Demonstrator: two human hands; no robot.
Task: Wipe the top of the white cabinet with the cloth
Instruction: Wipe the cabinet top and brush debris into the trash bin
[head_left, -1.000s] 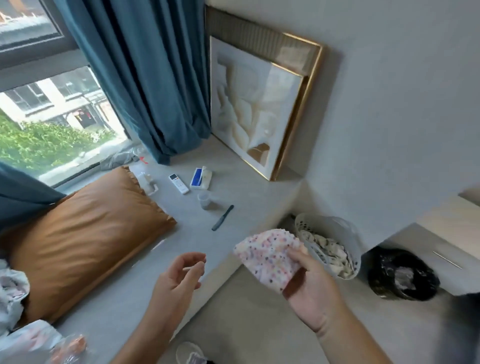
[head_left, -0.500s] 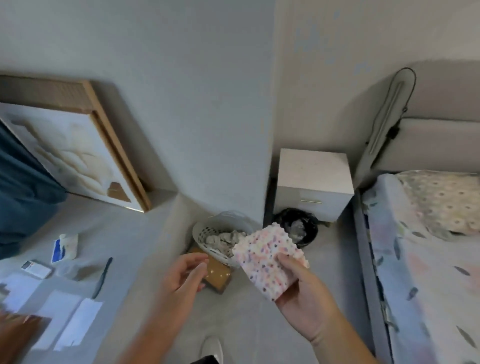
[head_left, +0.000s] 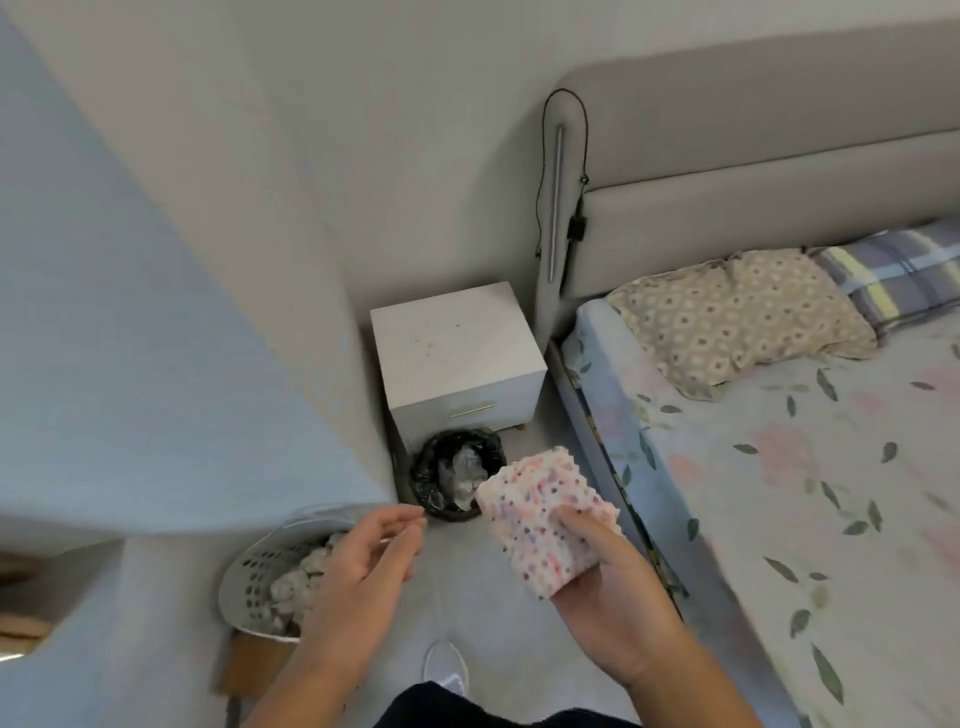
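Seen from above, a person's right hand (head_left: 613, 597) grips a folded cloth (head_left: 540, 519), white with pink and purple dots, thumb pressed on top and fingers curled beneath. The cloth is held in the air over the floor (head_left: 467, 587), well short of the white cabinet (head_left: 457, 343). The left hand (head_left: 358, 566) hovers beside it with loose, relaxed fingers, holding nothing and apart from the cloth.

The cabinet stands in the corner, with a wall (head_left: 156, 312) on its left and a bed (head_left: 779, 493) just beside it on the right. Its flat top is bare apart from a few small dark specks near the middle. A thin gold handle (head_left: 472, 410) runs across the drawer front.

Directly in front of the drawer, between the person and the cabinet, stands a round bin (head_left: 423, 483) lined with a black bag and holding crumpled pale rubbish. From this angle the cloth's upper corner overlaps the bin's right edge. Nearer the person, by the foot of the wall, a pale perforated basket (head_left: 249, 587) holds bunched fabric.

On the bed lies a floral sheet, with a patterned pillow (head_left: 737, 317) and a plaid one (head_left: 893, 270) against the grey padded headboard (head_left: 779, 156). A black cord (head_left: 582, 156) loops round the headboard's near end, above the cabinet. One pale shoe (head_left: 445, 670) shows at the bottom edge.
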